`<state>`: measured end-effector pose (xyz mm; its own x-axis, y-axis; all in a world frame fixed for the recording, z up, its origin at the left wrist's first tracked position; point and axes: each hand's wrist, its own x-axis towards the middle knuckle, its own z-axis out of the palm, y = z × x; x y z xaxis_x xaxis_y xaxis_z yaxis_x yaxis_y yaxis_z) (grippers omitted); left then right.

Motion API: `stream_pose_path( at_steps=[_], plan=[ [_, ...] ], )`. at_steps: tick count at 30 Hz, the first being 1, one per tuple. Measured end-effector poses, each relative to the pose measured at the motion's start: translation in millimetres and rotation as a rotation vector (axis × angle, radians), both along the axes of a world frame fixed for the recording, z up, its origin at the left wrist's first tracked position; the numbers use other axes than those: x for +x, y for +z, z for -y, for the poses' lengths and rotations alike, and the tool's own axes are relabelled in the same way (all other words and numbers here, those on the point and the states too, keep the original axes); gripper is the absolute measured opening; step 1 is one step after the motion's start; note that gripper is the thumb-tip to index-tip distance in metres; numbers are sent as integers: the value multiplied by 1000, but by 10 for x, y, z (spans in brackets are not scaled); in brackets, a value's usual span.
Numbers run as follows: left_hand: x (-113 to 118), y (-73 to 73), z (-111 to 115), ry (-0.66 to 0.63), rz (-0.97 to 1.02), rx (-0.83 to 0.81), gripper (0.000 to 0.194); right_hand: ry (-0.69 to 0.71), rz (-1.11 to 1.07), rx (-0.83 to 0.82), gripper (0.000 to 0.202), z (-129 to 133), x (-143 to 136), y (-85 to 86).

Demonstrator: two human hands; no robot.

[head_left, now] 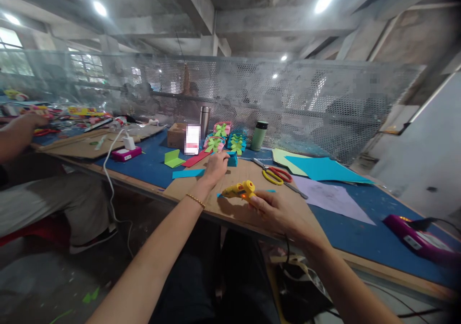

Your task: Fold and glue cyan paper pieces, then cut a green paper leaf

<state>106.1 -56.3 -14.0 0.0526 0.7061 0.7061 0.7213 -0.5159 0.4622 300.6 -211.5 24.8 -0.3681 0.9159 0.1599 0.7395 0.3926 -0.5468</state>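
Scissors lie on cardboard, left of the paper sheets

Concrete beamed ceiling, bright round lights, perforated metal partition, gridded windows at left, blue-topped table
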Motion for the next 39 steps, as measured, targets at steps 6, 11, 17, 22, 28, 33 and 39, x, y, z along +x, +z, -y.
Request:
stream_pose_path(
  at_steps=[6, 11, 17, 22, 28, 33, 39],
  plan=[
    [0, 6, 7, -7, -2, -6, 24, 35, -24, 4, 47, -77, 12, -123],
    [-3, 8, 10, -11, -5, -6, 24, 9, 9, 3, 47, -24, 10, -43],
    [-3, 14, 18, -7, -15, -11, 23, 2, 10, 35, 46, 29, -5, 43],
    [-4, 6, 15, -9, -5, -3, 23, 35, -33, 64, 44, -53, -9, -68],
    [-8, -1, 5, -13, -11, -5, 24, 52, -44, 49, 47, -40, 4, -84],
    [-3, 8, 15, -7, -17, -13, 24, 9, 16, 67, 46, 22, 2, 26],
    [-1, 4, 18, -10, -8, -11, 23, 30, -45, 54, 46, -44, -9, -70]
  ],
)
